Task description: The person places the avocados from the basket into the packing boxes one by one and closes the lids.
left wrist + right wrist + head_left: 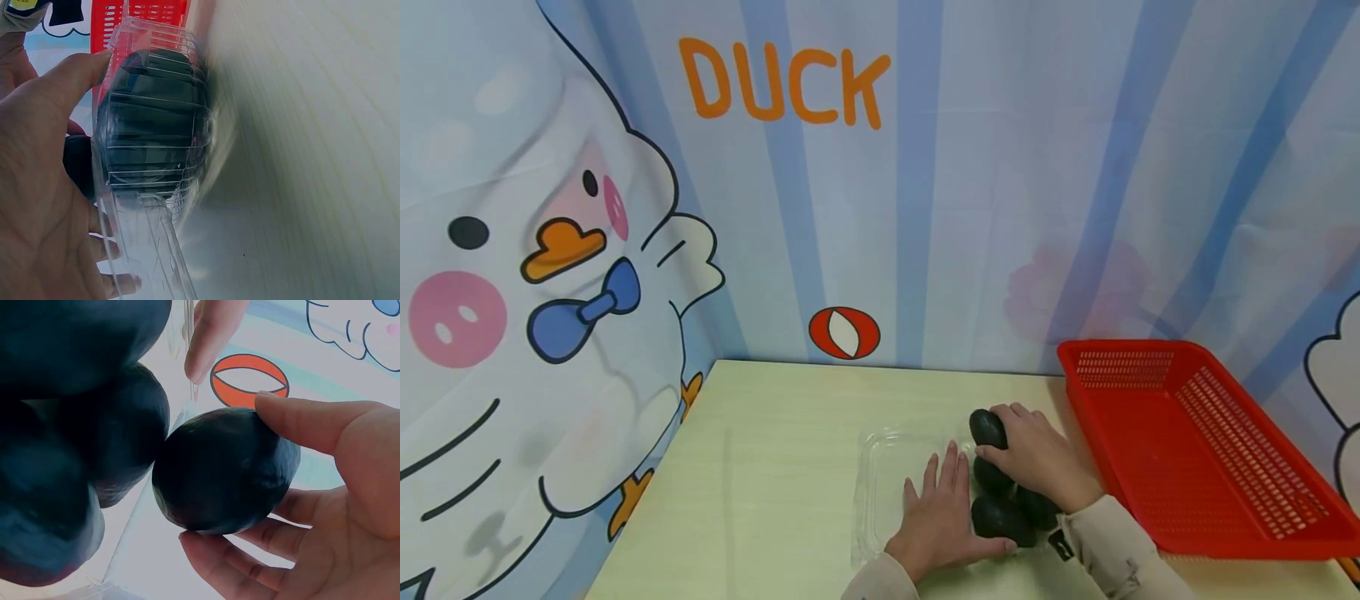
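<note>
Several dark avocados [1002,518] sit grouped in the right part of a clear plastic clamshell box [874,492] on the table. My right hand [1043,458] grips the farthest avocado [219,472] between thumb and fingers, and that avocado touches the one beside it in the right wrist view. My left hand [936,517] lies over the middle of the box, fingers straight and spread, its thumb along the near rim by the avocados. Through the box's clear ribbed wall [153,147], dark avocados show in the left wrist view.
A red plastic basket [1187,467] with slotted sides stands right of the box. The pale wooden table [782,467] meets a blue striped cloth [970,208] with a printed duck at its back edge.
</note>
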Demonstrator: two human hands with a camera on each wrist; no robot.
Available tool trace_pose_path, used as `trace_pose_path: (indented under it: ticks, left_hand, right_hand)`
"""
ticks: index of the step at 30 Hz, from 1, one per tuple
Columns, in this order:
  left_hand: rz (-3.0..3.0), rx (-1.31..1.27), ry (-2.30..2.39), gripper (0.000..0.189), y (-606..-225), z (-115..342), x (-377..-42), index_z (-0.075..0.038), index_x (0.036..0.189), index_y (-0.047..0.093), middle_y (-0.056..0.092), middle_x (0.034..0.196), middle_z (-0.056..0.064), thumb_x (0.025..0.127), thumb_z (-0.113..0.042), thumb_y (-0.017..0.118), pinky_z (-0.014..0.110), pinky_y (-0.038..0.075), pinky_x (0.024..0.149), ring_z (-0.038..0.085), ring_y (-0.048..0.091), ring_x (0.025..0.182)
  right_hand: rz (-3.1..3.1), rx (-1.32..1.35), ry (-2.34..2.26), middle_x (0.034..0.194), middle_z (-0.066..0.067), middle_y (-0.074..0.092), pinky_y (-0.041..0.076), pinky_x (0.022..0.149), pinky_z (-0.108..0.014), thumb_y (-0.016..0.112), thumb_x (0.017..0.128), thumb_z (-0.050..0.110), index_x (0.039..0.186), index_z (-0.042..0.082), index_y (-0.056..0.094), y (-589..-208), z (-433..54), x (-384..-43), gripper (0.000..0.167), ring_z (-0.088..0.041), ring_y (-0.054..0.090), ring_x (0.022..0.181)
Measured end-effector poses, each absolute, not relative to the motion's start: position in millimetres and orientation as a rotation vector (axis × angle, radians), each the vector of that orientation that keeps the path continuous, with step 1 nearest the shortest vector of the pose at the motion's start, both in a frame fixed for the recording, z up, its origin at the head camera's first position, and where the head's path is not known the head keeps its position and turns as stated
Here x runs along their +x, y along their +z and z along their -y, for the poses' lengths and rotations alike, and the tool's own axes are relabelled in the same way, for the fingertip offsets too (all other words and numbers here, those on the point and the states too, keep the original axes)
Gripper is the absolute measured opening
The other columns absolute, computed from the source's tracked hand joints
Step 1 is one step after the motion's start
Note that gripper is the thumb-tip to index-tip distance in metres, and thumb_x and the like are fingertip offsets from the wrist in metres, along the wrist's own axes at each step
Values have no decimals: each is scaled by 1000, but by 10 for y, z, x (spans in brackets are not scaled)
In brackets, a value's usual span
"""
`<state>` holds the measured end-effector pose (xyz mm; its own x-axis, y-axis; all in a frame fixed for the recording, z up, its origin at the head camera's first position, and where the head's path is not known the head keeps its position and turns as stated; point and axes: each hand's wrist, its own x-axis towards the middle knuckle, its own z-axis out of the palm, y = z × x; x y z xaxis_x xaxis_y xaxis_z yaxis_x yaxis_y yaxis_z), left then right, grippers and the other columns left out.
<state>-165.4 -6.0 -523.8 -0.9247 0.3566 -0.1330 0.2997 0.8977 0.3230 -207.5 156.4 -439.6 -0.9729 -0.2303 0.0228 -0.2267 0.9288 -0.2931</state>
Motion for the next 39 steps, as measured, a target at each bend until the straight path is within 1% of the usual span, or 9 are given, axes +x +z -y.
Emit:
trace_pose_path:
  ticks: [6,11,17,19,22,27,35,39]
  left_hand:
    - [-2880,506,450,129,-5246,60,-1653,-17,164,17,7,172,2,69,-96,51,72,35,106,35,23,153]
    - [-2878,504,464,129,-5239,63,-1648,-16,164,17,7,172,2,69,-95,53,72,34,106,35,23,153]
    - [-2876,500,480,128,-5224,63,-1638,-14,164,18,7,172,2,70,-93,55,72,33,107,35,22,154]
    - [-2874,502,475,128,-5225,62,-1634,-14,164,18,7,172,2,70,-93,55,72,34,107,35,22,154]
    - [-2870,502,469,128,-5219,62,-1632,-14,164,18,7,172,2,70,-94,54,71,34,107,35,22,154]
    - [-2874,500,475,127,-5203,60,-1638,-15,164,19,8,172,2,70,-93,55,71,34,107,34,23,154]
    - [-2895,505,482,127,-5225,52,-1637,-15,163,20,11,172,3,69,-93,56,71,35,106,34,25,153]
    - [-2906,511,462,127,-5239,55,-1631,-15,163,20,11,172,2,69,-94,55,71,36,106,34,25,153]
  right_hand:
    - [-3081,-370,-543,125,-23,62,52,93,-60,72,93,35,137,-4,52,-4415,-1549,-2126,63,-36,61,102]
    - [-3079,-371,-616,124,-27,61,53,93,-59,71,94,29,135,-10,47,-4446,-1553,-2168,61,-36,63,99]
    - [-3020,-394,-656,134,-33,52,48,99,-59,68,96,23,139,-14,38,-4479,-1577,-2227,65,-44,59,114]
    - [-2990,-399,-648,137,-33,49,47,100,-60,68,96,22,141,-14,35,-4490,-1591,-2239,66,-45,57,118]
    - [-2970,-411,-636,139,-32,47,46,101,-60,67,97,20,143,-13,34,-4508,-1606,-2249,66,-44,57,119]
    - [-3011,-478,-603,136,-32,51,48,100,-59,70,96,16,141,-12,38,-4511,-1605,-2256,63,-44,60,117]
    - [-3048,-581,-495,131,-30,55,52,95,-57,72,94,10,141,-3,48,-4551,-1597,-2252,55,-43,65,109]
    - [-3091,-677,-376,127,-30,53,57,86,-52,71,94,9,143,2,53,-4580,-1605,-2220,53,-40,66,95]
